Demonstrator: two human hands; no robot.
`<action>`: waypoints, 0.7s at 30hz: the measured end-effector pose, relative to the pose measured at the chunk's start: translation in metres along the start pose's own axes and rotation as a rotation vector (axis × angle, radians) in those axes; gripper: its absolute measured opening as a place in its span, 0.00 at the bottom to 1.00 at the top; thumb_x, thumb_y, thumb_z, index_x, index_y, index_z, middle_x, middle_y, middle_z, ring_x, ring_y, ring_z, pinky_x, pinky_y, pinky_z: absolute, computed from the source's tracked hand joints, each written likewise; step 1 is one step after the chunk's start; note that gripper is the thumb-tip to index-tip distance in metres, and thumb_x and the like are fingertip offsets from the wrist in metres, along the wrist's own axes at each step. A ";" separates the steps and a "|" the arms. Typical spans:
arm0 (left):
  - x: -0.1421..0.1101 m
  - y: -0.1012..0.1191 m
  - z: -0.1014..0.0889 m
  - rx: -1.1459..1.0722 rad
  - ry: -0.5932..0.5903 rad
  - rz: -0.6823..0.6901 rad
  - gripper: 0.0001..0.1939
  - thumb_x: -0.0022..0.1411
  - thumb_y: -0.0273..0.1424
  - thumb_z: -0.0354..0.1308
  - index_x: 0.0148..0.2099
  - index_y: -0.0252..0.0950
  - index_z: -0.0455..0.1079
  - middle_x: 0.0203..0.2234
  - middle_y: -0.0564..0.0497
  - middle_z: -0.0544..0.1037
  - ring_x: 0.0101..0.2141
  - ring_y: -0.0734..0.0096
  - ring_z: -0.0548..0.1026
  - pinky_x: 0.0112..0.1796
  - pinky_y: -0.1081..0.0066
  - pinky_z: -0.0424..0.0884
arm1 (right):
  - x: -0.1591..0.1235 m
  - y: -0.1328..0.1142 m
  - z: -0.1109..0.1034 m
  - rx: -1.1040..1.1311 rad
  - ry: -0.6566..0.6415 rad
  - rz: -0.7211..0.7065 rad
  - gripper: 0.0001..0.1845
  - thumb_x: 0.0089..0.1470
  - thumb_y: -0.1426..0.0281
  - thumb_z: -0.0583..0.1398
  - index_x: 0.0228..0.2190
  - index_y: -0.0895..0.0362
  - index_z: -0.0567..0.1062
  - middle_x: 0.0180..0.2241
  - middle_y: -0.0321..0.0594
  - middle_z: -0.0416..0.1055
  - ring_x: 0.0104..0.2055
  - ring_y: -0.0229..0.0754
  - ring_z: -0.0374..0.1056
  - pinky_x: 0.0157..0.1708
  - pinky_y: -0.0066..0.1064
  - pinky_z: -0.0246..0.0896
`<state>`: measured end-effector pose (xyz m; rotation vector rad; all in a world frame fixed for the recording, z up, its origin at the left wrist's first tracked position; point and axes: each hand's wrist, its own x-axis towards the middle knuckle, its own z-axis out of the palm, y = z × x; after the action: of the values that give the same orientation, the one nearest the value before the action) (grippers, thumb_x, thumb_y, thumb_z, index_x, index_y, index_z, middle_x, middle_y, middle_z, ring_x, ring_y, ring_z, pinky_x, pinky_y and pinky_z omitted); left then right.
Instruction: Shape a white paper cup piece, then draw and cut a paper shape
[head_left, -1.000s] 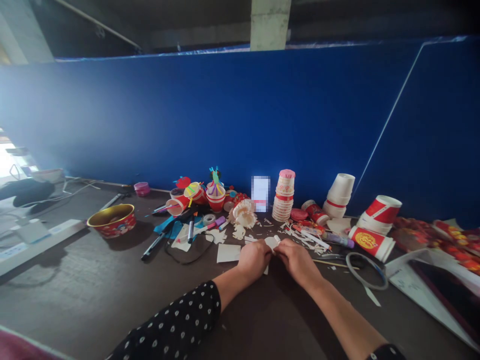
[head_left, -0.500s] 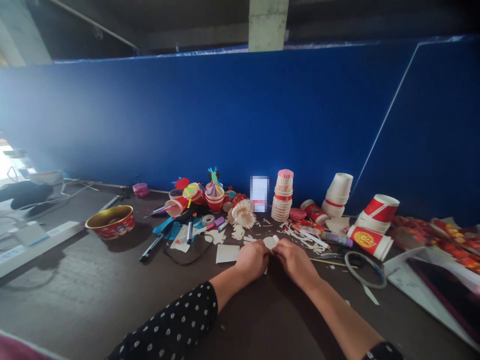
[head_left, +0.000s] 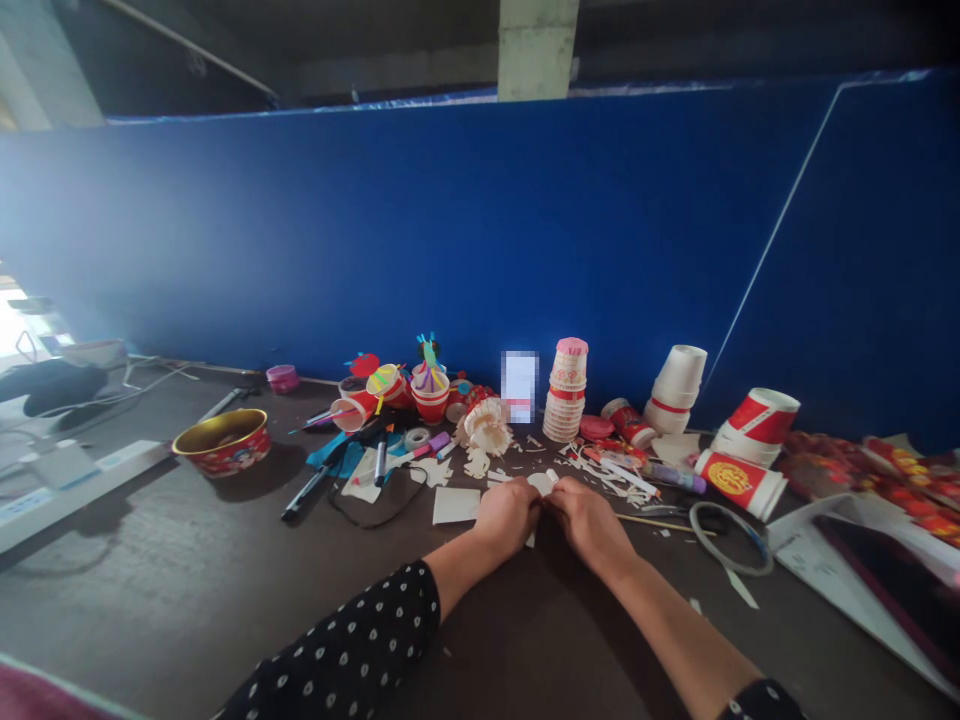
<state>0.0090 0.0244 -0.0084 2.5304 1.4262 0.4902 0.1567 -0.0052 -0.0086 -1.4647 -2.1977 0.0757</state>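
Observation:
My left hand (head_left: pixel 507 517) and my right hand (head_left: pixel 589 522) meet over the middle of the table, their fingers closed around a small round white piece of paper (head_left: pixel 539 484). Its upper part shows between my fingertips; the lower edge is mostly hidden by the hands. A narrow pale strip sticks out below my left fingers. Just left of that hand lies a white paper rectangle (head_left: pixel 456 505). White paper scraps (head_left: pixel 611 478) are scattered beyond my right hand.
Behind the hands stand a stack of paper cups (head_left: pixel 565 405), a frilled white paper cup (head_left: pixel 487 428) and cups holding coloured strips (head_left: pixel 430 400). A gold-lined red bowl (head_left: pixel 223 445) and power strip (head_left: pixel 82 490) are at left. Red-white cups (head_left: pixel 739 483), a coiled cable (head_left: pixel 731 540) and a tablet (head_left: pixel 892 590) lie right.
Almost nothing differs. Both hands keep hold of the round paper at the same spot, and the view has shifted very slightly.

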 end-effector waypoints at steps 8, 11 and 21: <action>0.001 0.001 0.004 0.083 -0.014 0.045 0.13 0.60 0.30 0.45 0.35 0.35 0.71 0.34 0.46 0.74 0.36 0.64 0.72 0.36 0.69 0.67 | 0.001 -0.001 0.000 0.031 0.016 -0.017 0.15 0.56 0.71 0.49 0.25 0.56 0.73 0.28 0.39 0.67 0.32 0.39 0.64 0.30 0.26 0.55; 0.000 0.000 0.006 0.114 -0.028 0.089 0.14 0.60 0.29 0.43 0.34 0.34 0.70 0.33 0.45 0.73 0.34 0.64 0.73 0.35 0.69 0.67 | 0.001 -0.001 0.001 0.026 0.022 -0.018 0.16 0.56 0.71 0.49 0.23 0.57 0.72 0.27 0.39 0.67 0.31 0.39 0.64 0.30 0.26 0.55; -0.008 -0.010 -0.003 -0.181 0.088 0.230 0.11 0.52 0.22 0.48 0.36 0.32 0.69 0.28 0.47 0.74 0.31 0.68 0.72 0.33 0.72 0.66 | 0.003 0.008 0.003 -0.031 0.008 -0.036 0.14 0.56 0.72 0.49 0.26 0.56 0.73 0.29 0.40 0.68 0.34 0.40 0.63 0.32 0.27 0.54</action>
<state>-0.0037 0.0229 -0.0101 2.5632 1.0653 0.7419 0.1614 0.0010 -0.0126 -1.4388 -2.2275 0.0244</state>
